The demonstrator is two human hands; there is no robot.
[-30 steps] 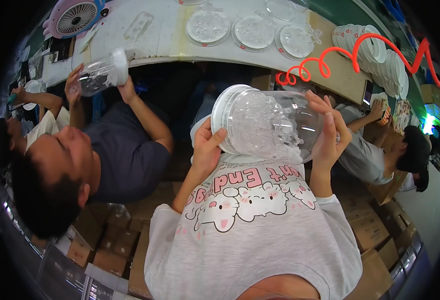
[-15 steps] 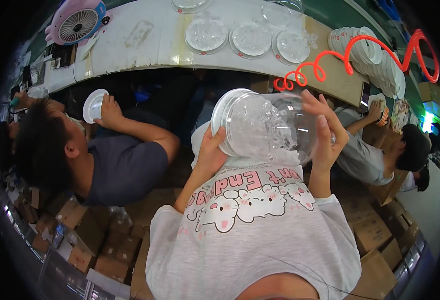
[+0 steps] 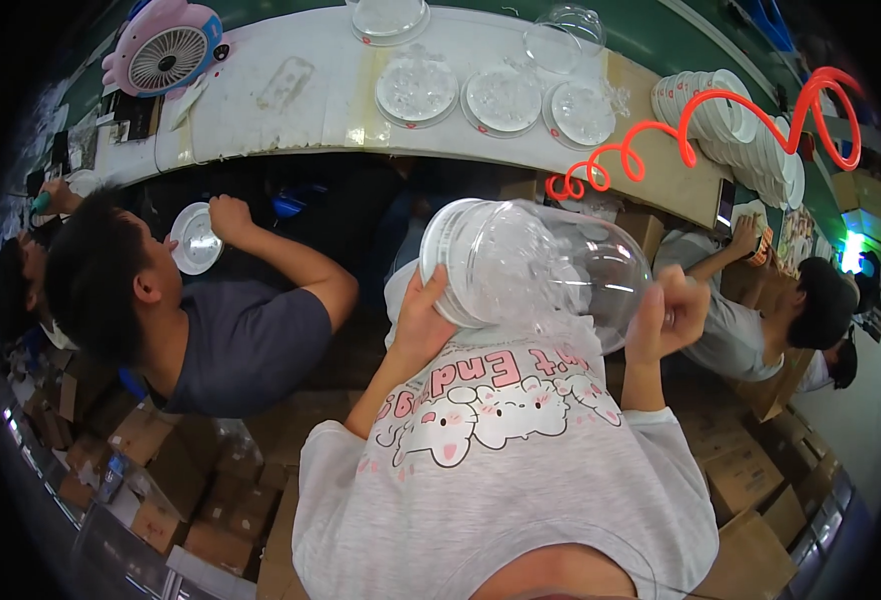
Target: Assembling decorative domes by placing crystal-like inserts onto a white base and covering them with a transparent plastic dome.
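In front of my chest, a clear plastic dome [image 3: 611, 265] lies on its side, joined to a round white base [image 3: 445, 250]. Clear, glittering plastic pieces [image 3: 533, 270] fill much of the inside, mostly toward the base. My left hand [image 3: 425, 318] grips the base's rim from the left, thumb on top; its other fingers are hidden behind. At the dome's rounded end is my right hand [image 3: 673, 318], its fingers curled into a loose fist. I see nothing in that fist, and cannot tell whether it touches the dome.
Across the white table [image 3: 301, 120] stand several white round bases [image 3: 416, 90] with clear pieces, plus clear domes [image 3: 564, 40]. A pink fan [image 3: 166, 58] is far left. Stacked white bases [image 3: 726, 125] and a red coiled hose [image 3: 696, 120] are right. Co-workers [image 3: 251, 340] sit on both sides.
My right hand has gone from spread fingers against the dome to a curled fist at its end. The dome has tilted slightly. The left co-worker has turned the white disc they hold.
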